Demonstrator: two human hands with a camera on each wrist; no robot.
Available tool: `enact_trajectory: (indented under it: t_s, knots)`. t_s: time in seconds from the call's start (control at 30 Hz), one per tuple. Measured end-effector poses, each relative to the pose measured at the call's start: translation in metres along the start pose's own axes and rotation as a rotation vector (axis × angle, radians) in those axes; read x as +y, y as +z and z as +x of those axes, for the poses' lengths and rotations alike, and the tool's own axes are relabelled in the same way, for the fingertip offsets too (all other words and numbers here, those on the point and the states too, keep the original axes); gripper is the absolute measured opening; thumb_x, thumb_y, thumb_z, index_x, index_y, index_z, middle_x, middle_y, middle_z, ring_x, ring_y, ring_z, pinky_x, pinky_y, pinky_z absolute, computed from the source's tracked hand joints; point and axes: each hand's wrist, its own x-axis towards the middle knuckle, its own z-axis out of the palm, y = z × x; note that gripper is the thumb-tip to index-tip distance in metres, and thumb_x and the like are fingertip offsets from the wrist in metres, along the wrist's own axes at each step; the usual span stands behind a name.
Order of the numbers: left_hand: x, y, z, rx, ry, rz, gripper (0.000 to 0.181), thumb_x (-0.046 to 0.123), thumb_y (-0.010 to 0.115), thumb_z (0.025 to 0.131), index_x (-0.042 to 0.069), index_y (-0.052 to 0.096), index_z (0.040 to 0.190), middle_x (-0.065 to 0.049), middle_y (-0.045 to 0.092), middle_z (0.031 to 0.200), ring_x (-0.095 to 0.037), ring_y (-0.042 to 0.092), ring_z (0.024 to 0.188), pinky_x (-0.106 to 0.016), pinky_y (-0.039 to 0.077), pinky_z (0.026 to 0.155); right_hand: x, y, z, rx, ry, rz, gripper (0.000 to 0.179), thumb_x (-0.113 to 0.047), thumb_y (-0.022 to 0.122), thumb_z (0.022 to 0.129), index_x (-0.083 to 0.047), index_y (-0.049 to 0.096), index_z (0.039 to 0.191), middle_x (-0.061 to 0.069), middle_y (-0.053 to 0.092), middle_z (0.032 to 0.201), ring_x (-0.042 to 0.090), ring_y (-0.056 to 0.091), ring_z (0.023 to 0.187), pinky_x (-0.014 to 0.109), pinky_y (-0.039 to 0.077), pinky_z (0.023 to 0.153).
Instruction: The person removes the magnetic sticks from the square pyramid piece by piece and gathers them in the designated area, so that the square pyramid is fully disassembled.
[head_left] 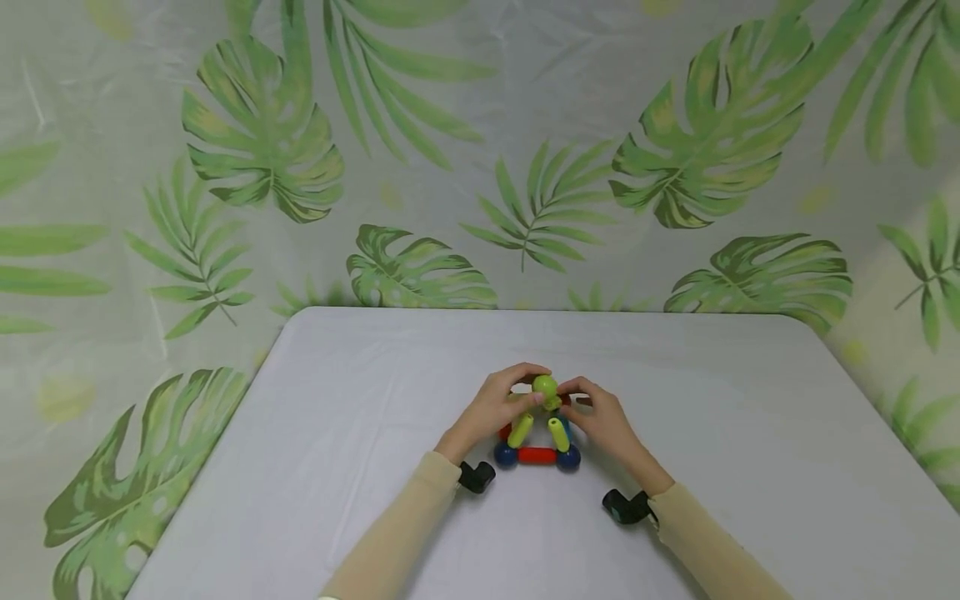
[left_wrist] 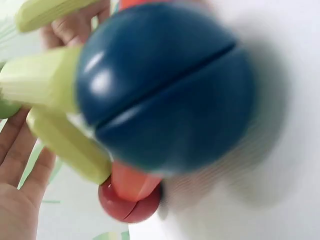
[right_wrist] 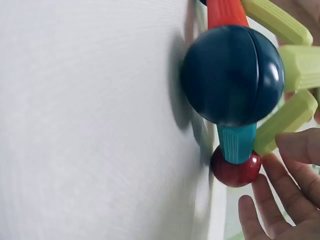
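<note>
A small frame of chunky rods and balls stands on the table. Two dark blue balls (head_left: 568,457) sit at its near corners, joined by a red rod (head_left: 537,456). Several lime rods (head_left: 521,430) slant up from the base. My left hand (head_left: 501,404) holds a lime green ball (head_left: 545,386) between thumb and fingers above them. On the far right side, my right hand (head_left: 603,421) pinches the end of a lime rod (right_wrist: 290,120) close to a dark red ball (right_wrist: 235,167). A teal rod (right_wrist: 237,142) links that ball to a blue one.
The white-covered table (head_left: 337,400) has rounded far corners. Behind it hangs a leaf-printed cloth (head_left: 420,192). A black wrist camera (head_left: 476,477) is strapped to the left wrist, another camera (head_left: 626,507) to the right.
</note>
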Motion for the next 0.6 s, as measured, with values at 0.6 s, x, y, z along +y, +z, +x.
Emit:
enact_trajectory:
  t_s: [0.6]
  knots:
    - [-0.062,-0.048,0.052,0.242,-0.397,0.066,0.035,-0.004,0.07,0.083,0.002,0.062,0.116,-0.013,0.062,0.117,-0.026,0.06,0.105,-0.033,0.049,0.087,0.014,-0.008,0.01,-0.166,0.152,0.121,0.027,0.0,0.057,0.094,0.004,0.058,0.121,0.02,0.059,0.121,0.036,0.055,0.111,0.05,0.044,0.094]
